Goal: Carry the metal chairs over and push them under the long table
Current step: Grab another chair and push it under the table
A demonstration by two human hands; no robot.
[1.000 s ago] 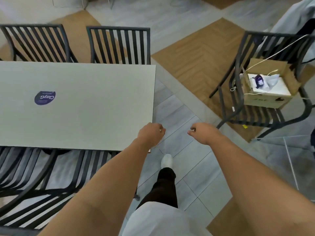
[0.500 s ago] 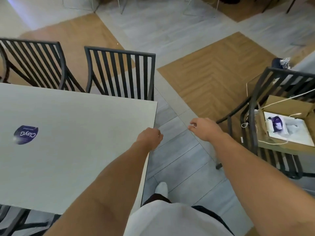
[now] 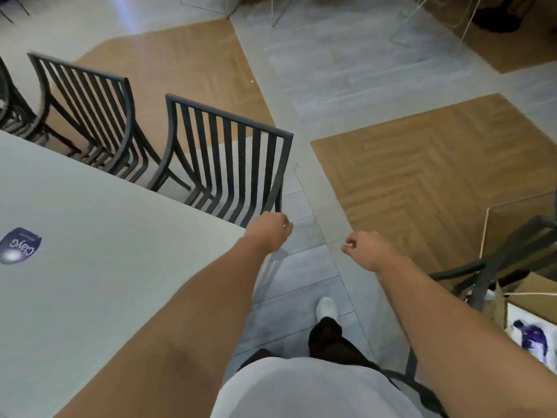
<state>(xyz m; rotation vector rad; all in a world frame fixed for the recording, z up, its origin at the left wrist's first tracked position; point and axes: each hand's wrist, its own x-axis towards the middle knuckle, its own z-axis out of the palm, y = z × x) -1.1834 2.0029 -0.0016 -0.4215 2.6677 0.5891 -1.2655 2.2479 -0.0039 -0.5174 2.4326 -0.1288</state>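
The long pale table fills the left of the view, with a round purple sticker on its top. Along its far side stand dark slatted metal chairs: the nearest one at the table's corner, a second to its left, a third cut by the left edge. My left hand hovers curled into a loose fist over the table's corner, holding nothing. My right hand hangs over the grey floor, fingers loosely curled, empty. Another dark metal chair stands at the right.
The chair at the right carries a cardboard box with white and purple contents. Grey tiles and wood-pattern floor panels stretch ahead. Thin wire furniture legs show at the top. My white shoe is on the tiles.
I have walked forward along the table's end; the far-side chairs are closer and the chair with the box has slid to the lower right. Both hands stay empty.
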